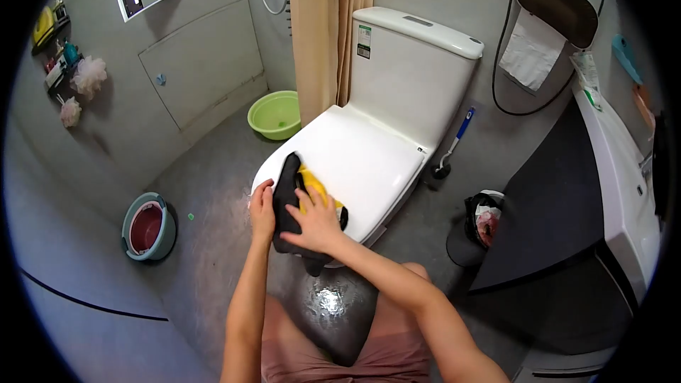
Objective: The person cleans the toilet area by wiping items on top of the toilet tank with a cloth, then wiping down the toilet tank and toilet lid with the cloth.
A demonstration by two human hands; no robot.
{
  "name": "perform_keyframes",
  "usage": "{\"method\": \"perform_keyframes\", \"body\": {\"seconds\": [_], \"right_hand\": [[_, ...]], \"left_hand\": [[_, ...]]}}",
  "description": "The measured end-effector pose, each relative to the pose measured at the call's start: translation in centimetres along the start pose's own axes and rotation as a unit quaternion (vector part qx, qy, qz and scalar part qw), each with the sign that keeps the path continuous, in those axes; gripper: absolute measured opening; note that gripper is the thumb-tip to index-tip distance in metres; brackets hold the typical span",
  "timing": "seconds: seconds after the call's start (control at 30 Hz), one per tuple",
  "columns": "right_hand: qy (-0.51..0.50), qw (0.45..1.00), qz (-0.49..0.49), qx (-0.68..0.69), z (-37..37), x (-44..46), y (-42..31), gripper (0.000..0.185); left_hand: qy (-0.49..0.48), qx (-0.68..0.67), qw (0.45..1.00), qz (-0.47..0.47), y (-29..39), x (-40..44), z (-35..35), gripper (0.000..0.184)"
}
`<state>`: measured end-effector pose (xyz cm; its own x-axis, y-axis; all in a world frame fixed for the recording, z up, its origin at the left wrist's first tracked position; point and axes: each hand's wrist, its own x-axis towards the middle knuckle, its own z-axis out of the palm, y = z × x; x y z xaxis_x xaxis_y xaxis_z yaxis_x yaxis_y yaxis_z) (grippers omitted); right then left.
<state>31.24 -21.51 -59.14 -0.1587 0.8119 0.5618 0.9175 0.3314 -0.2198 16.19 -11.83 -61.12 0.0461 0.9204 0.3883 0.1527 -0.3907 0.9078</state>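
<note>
A black cloth item (287, 195) with a yellow part (312, 183) lies on the front left of the closed white toilet lid (362, 163), its lower end hanging over the rim. My left hand (262, 209) rests along the item's left edge, its fingers close together; whether they grip the edge is unclear. Across the black and yellow fabric my right hand (316, 220) lies with its fingers spread, pressing on top of it.
Behind the lid stands the toilet tank (418, 42). A green basin (277, 115) is by the curtain (326, 35); stacked basins (150, 227) sit at left. At right are a toilet brush (454, 143), a bin (464, 245) and a sink cabinet (553, 206).
</note>
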Motion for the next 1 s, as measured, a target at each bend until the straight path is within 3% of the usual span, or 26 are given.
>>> {"method": "perform_keyframes", "body": {"seconds": [0.07,0.13,0.27,0.37,0.47,0.53,0.6,0.67,0.73,0.83,0.87,0.9,0.93,0.97,1.0], "right_hand": [[-0.029,0.999,-0.021,-0.006,-0.9,-0.3,0.9,0.061],[-0.107,0.994,0.025,-0.001,-2.4,0.4,5.3,0.06],[-0.056,0.984,0.154,-0.073,-5.7,0.9,18.0,0.065],[-0.057,0.971,0.223,-0.061,-6.0,2.7,25.6,0.054],[-0.022,0.975,0.223,-0.008,-3.0,5.0,23.7,0.039],[-0.043,0.986,0.161,0.017,-0.9,6.2,16.7,0.045],[-0.032,0.998,0.04,-0.02,0.6,6.2,8.8,0.062],[-0.014,0.999,-0.021,-0.029,2.2,5.9,3.0,0.059],[-0.047,0.997,-0.064,-0.008,3.0,5.8,1.5,0.051],[-0.027,0.996,-0.072,0.042,2.7,6.1,7.9,0.036],[-0.01,0.999,-0.045,0.011,1.3,6.5,10.9,0.033],[-0.041,0.998,0.046,-0.022,0.4,6.9,13.9,0.031],[-0.062,0.989,0.106,-0.085,-1.7,7.4,16.3,0.034],[0.001,0.985,0.077,-0.152,-0.6,7.3,20.6,0.043],[-0.026,0.984,0.113,-0.137,-0.2,8.2,23.9,0.05]], "left_hand": [[0.002,0.006,1.0,-0.005,0.9,-0.4,-0.4,0.033],[-0.011,0.113,0.993,0.033,1.3,-0.4,-1.1,0.033],[0.015,0.133,0.991,-0.026,2.6,-0.7,-0.9,0.039],[0.046,0.156,0.984,-0.076,0.7,-1.0,0.4,0.044],[0.048,0.153,0.986,-0.052,2.6,-2.2,1.4,0.046],[0.058,0.138,0.987,-0.05,1.7,-2.1,1.7,0.048],[0.114,0.062,0.992,-0.009,1.2,-2.2,1.6,0.05],[0.111,0.108,0.988,0.026,1.7,-2.4,1.1,0.052],[0.092,0.105,0.99,-0.002,3.0,-2.5,1.0,0.053],[0.097,0.119,0.987,-0.039,1.9,-2.0,1.6,0.052],[0.064,0.19,0.98,-0.005,0.9,-2.0,1.3,0.052],[0.065,0.212,0.975,0.01,1.5,-2.3,1.4,0.053],[0.066,0.235,0.969,0.025,2.2,-2.6,1.5,0.053],[0.07,0.242,0.967,0.03,2.1,-2.7,1.5,0.054],[0.075,0.244,0.966,0.026,1.8,-2.7,1.5,0.054]]}}
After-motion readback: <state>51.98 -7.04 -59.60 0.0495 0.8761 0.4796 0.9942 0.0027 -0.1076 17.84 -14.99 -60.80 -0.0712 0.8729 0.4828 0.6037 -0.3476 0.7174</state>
